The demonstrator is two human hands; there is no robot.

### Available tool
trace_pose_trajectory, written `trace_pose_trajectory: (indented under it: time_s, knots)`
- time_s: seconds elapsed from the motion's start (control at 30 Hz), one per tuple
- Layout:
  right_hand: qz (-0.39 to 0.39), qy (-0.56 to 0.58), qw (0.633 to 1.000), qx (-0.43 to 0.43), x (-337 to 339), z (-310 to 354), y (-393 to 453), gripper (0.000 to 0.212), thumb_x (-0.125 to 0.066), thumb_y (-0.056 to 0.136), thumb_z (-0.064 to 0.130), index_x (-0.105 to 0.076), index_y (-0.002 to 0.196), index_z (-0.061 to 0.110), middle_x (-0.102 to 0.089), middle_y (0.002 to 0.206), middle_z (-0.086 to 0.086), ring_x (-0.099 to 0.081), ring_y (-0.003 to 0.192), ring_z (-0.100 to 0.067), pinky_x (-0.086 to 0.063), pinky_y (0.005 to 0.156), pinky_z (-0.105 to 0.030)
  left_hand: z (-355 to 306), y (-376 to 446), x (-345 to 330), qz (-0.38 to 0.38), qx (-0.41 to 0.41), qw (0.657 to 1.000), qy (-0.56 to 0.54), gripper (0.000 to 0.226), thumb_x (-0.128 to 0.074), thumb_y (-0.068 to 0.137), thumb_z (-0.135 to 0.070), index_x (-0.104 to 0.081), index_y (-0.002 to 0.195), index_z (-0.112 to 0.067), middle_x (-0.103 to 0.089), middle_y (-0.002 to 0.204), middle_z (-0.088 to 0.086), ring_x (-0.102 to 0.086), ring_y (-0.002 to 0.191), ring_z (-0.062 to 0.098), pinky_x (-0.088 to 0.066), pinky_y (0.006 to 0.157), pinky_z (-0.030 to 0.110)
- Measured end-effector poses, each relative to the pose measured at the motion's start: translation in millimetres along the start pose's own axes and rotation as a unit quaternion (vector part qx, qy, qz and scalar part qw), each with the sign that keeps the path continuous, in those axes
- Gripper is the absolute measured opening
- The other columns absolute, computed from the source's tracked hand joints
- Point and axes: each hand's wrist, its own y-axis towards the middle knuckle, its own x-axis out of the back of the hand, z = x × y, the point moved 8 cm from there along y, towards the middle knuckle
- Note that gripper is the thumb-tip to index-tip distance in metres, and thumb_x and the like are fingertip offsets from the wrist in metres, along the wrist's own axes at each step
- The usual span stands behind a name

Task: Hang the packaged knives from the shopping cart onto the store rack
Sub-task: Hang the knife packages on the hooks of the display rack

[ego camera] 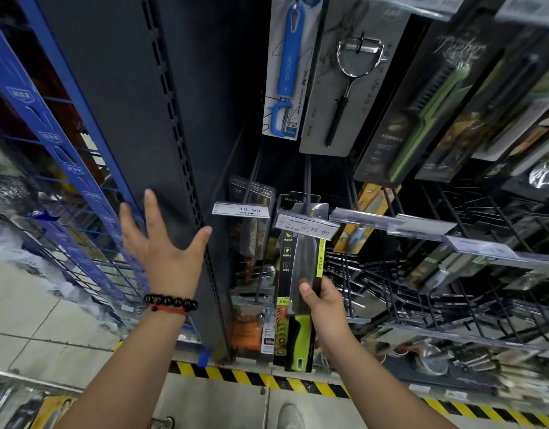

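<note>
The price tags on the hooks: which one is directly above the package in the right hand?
The tag reading 15.00. It sits over the top of the green-handled knife package gripped by the right hand; the 13.90 tag hangs further left.

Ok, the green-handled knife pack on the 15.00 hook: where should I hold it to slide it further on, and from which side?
Grip the knife pack at mid-height by its right edge, coming from the right, as the right hand does now. The card is long, flat and hangs upright from the hook, so a pinch across its thin edge steers the top hole. The dark upright panel crowds the left side.
</note>
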Motion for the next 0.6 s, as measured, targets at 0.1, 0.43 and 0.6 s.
trace_pose_trajectory:
  time_s: [0.1,0.43,0.6]
  knots:
    - [0.007,-0.01,1.0,0.005,-3,0,0,0.005,-0.059,0.096,0.013,-0.064,0.096,0.014,-0.071,0.097,-0.006,-0.066,0.093,-0.024,-0.052,0.088,-0.042,3,2,-4,0.0,0.004,1.0,-0.005,0.101,-0.082,0.073,-0.03,-0.018,0.151,-0.034,-0.005,0.157,0.015,-0.011,0.144,0.033,-0.02,0.116,0.045]
    - [0.01,0.003,1.0,-0.007,-7,-11,2,0.007,-0.059,0.096,0.013,-0.064,0.1,0.012,-0.073,0.1,-0.006,-0.068,0.092,-0.021,-0.055,0.082,-0.033,8,5,-8,-0.015,-0.04,0.999,0.023,0.104,-0.08,0.076,-0.023,-0.01,0.15,-0.039,-0.005,0.155,0.022,-0.01,0.143,0.036,-0.019,0.116,0.048]
    - [0.009,0.001,1.0,-0.013,-8,-13,6,0.008,-0.059,0.096,0.015,-0.065,0.101,0.014,-0.073,0.102,-0.007,-0.068,0.096,-0.023,-0.054,0.088,-0.039,9,5,-9,-0.01,-0.047,0.998,0.028,0.103,-0.079,0.077,-0.024,-0.007,0.15,-0.041,-0.003,0.155,0.022,-0.008,0.144,0.035,-0.016,0.117,0.046]
